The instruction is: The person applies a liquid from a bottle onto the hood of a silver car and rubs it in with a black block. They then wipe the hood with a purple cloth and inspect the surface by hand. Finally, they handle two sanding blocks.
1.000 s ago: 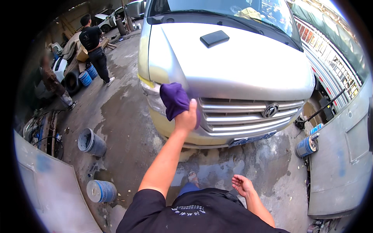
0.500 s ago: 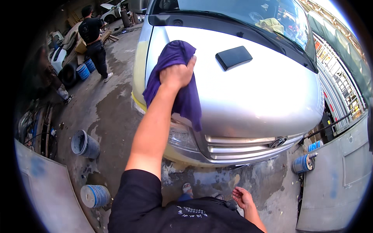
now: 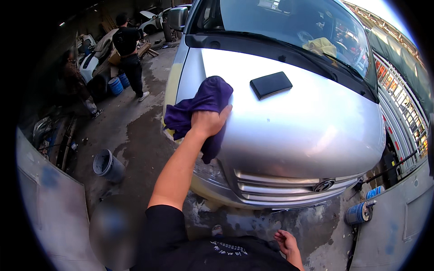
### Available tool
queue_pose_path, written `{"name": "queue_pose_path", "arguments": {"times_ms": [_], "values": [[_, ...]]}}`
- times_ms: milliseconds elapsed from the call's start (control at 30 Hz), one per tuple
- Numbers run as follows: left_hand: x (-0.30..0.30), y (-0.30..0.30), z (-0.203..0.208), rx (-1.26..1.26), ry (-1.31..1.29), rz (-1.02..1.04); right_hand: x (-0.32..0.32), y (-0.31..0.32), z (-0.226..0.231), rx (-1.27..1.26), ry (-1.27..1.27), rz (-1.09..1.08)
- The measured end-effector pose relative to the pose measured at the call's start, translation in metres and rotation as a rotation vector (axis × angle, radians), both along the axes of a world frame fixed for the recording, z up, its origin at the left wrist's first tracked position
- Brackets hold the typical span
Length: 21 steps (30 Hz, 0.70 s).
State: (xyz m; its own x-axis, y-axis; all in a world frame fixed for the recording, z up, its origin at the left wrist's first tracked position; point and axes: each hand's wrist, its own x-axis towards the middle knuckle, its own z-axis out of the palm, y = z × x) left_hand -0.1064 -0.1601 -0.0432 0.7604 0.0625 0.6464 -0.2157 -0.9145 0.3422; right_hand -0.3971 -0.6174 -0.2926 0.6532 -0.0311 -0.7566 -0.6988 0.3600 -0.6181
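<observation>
- Left hand (image 3: 209, 123): closed on one purple cloth (image 3: 216, 92), back of hand up, thumb along the right side; fingertips lost in the folds, so their exact grip cannot be told.
- Cloth soft, matte, bunched into deep creases; lies at the hood's front left corner, one loose flap past the left edge, another hanging toward the headlight (image 3: 210, 173).
- Right hand (image 3: 286, 243): well apart from the hood, low by the wearer's torso; fingers half curled, loose.
- Hood (image 3: 280, 131): one broad, curved silver sheet, smooth, glare across its middle.
- One black case (image 3: 271, 85), flat, rectangular, lying on the hood nearer the rear edge than the front.
- Below the front edge: grille (image 3: 280, 186) of horizontal silver bars, one round emblem (image 3: 324, 184) on it.
- Beyond the rear edge: glass windshield (image 3: 280, 22), one crumpled yellow cloth (image 3: 320, 46) behind it.
- Concrete floor (image 3: 144, 131), rough, patched with wet. One grey open bucket (image 3: 108, 166), cylindrical; two blue buckets (image 3: 115, 86) farther back, two more blue containers (image 3: 357, 213) at right.
- Two large grey panels (image 3: 58, 198), flat-faced, one each side.
- Two other people (image 3: 128, 49) in the left background.
</observation>
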Motion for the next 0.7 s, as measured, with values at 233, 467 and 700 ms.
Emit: {"name": "queue_pose_path", "arguments": {"times_ms": [233,467,700], "values": [[-0.119,-0.091,-0.088,-0.089,0.031,-0.082,0.029,-0.018,-0.008,0.045,0.016,0.05],[-0.097,-0.065,-0.065,-0.043,0.043,-0.118,0.056,-0.017,0.014,-0.001,-0.012,0.033],[0.058,0.042,0.057,-0.08,0.375,0.132,0.051,-0.013,-0.005,0.014,0.009,-0.107]]}}
